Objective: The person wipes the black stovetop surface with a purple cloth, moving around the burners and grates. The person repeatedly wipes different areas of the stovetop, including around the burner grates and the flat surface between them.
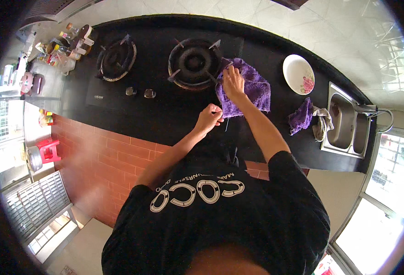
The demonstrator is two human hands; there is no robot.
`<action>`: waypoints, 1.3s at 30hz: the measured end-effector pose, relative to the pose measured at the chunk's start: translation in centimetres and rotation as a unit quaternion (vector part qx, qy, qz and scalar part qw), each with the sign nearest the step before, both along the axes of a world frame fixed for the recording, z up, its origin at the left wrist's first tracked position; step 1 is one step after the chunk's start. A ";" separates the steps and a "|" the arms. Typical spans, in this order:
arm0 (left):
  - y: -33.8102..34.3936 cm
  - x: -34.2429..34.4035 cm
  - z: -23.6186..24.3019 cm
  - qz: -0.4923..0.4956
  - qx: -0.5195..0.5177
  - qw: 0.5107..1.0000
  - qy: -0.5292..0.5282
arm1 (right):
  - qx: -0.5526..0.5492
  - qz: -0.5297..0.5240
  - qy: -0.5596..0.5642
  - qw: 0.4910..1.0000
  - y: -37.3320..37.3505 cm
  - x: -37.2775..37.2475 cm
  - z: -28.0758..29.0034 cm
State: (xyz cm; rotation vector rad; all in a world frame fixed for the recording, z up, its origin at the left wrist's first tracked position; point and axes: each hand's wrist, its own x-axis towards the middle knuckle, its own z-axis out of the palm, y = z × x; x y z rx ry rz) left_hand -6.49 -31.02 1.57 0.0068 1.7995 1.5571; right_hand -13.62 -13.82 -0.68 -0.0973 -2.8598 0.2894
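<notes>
A purple cloth [254, 91] is spread on the black counter beside the right burner [194, 61]. My right hand [233, 84] presses on it, fingers bent and bunched into the fabric at the burner's edge. Lower and to the left, my left hand [209, 118] is curled with thumb and fingertips close together near the cloth's lower corner; what it holds, if anything, is too small to make out.
The left burner [116, 59] has two knobs [140, 92] below it. Bottles [64, 52] crowd the left end. To the right lie a flowered white bowl [296, 71], another purple rag [300, 117], a beige rag [322, 123] and a steel sink [339, 119].
</notes>
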 end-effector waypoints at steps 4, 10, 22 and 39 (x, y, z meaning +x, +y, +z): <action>-1.5 0.9 0.9 0.024 0.021 0.999 -0.029 | 0.014 0.012 0.019 1.000 -0.9 1.2 0.4; -4.4 -0.6 2.1 0.009 0.051 0.998 -0.020 | -0.095 0.030 -0.041 0.994 -2.0 3.6 0.3; -8.6 -1.3 2.1 0.057 0.035 0.997 0.030 | -0.038 -0.068 -0.003 0.997 -0.2 -2.6 -0.8; -14.1 -6.9 -2.4 0.001 -0.248 0.825 0.508 | -0.054 -0.077 0.070 0.993 2.7 -6.3 -1.8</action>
